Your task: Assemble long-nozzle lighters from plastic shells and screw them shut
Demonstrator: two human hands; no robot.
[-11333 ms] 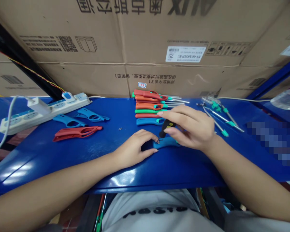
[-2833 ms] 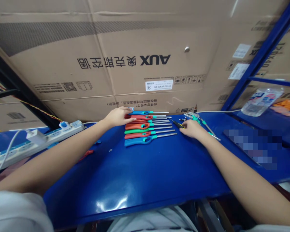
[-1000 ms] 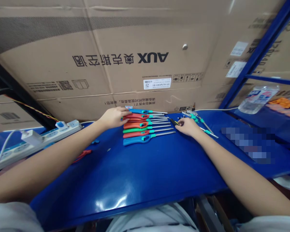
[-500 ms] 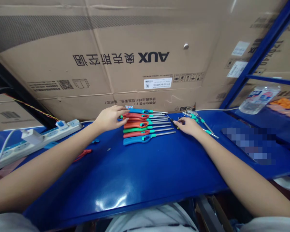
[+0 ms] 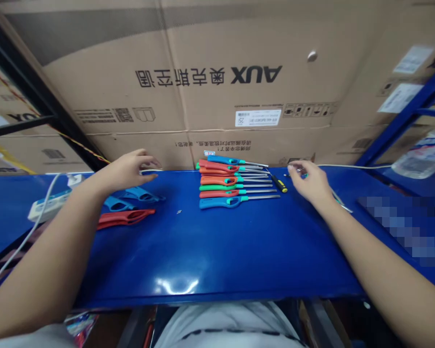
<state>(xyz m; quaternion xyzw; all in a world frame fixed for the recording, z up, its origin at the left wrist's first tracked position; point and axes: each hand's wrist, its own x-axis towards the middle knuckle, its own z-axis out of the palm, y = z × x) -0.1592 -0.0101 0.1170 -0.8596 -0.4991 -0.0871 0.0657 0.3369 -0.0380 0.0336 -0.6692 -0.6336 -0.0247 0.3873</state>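
Observation:
My left hand [image 5: 132, 169] is open, its fingers apart and holding nothing. It hovers above two blue plastic handle shells [image 5: 141, 194] and a red handle shell [image 5: 125, 219]. My right hand [image 5: 310, 182] reaches over metal rods with teal parts [image 5: 342, 203], most of which it hides. Its fingers are bent but apart, with a bit of teal showing between them. Just left of that hand lies a black and yellow screwdriver [image 5: 280, 183]. Several gas lighters [image 5: 221, 193] with blue, red, orange and green handles lie in a column, rods pointing right.
A large cardboard box [image 5: 210, 106] stands behind the blue table [image 5: 210, 251]. At left are a power strip [image 5: 49, 205] and a white cable [image 5: 39, 217]. A clear plastic bottle [image 5: 420, 157] lies at the right, beyond a blue post [image 5: 395, 123].
My left hand has left the lighters and moved left over the shells. My right hand has let go of the screwdriver and moved right to the metal rods. The view has shifted left.

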